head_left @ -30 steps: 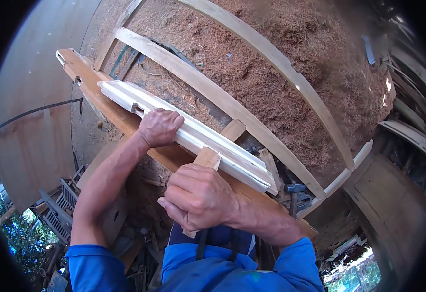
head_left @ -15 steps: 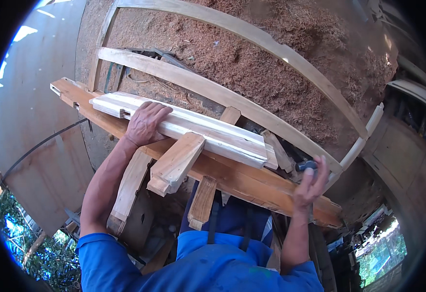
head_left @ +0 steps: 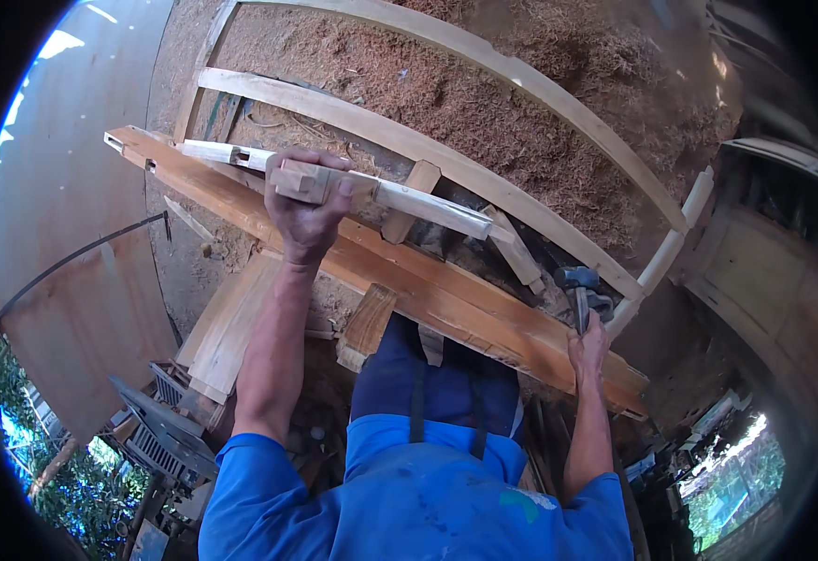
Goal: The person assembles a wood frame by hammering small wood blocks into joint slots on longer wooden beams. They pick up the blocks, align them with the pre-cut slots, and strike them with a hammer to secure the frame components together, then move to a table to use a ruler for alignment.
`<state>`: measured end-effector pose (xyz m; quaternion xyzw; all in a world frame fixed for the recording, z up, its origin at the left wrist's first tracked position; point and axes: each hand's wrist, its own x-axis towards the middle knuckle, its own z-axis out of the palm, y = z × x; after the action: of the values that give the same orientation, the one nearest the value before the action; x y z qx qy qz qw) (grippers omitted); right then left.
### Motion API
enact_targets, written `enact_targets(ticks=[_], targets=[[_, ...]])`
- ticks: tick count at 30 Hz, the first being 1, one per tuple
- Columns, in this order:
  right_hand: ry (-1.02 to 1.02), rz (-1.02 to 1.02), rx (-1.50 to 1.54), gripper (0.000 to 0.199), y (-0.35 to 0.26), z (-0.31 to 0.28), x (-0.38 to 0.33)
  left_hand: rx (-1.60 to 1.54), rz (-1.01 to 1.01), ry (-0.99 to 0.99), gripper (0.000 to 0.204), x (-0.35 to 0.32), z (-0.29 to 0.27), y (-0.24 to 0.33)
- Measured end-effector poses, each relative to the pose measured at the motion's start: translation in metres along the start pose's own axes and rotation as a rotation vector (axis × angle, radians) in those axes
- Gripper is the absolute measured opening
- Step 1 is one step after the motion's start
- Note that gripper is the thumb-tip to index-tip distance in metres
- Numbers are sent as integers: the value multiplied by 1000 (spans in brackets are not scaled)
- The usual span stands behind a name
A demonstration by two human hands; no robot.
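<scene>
My left hand (head_left: 308, 220) is wrapped round the squared end of a short wooden block (head_left: 299, 182), which points up toward me. Beneath it lies a pale notched board (head_left: 432, 208), seen along its narrow edge; the join between block and board is mostly hidden by my hand. The board is above a long reddish-brown beam (head_left: 465, 294) with mortise slots near its left end. Over the beam's right part, my right hand (head_left: 589, 344) is closed on the handle of a hammer (head_left: 576, 279), its dark head upward.
A curved wooden frame (head_left: 362, 114) lies beyond the beam, over ground with reddish shavings (head_left: 605, 112). A short brown offcut (head_left: 369, 323) rests against the beam's near side. Pale planks (head_left: 231, 323) and a slatted metal part (head_left: 158, 439) are at left, near a large plywood sheet (head_left: 63, 215).
My left hand has moved from the pale board's top onto the block, and both pieces have tipped so the board's edge faces up. The hammer has risen, its head now upward.
</scene>
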<state>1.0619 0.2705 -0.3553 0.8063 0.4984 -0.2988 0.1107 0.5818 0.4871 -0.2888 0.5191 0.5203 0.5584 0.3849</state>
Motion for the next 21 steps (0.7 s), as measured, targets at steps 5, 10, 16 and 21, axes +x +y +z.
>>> enact_targets(ticks=[5,10,16,21], targets=[[-54,-375,372,56,-108,-116,-43,371,44,-23,59,48,3,-1],[-67,-578,667,48,-263,-193,-73,196,241,136,71,68,0,-8],[7,-769,134,47,-338,-155,-63,55,122,245,72,75,-2,11],[-59,-680,145,42,-365,-181,-79,92,187,265,75,67,2,18]])
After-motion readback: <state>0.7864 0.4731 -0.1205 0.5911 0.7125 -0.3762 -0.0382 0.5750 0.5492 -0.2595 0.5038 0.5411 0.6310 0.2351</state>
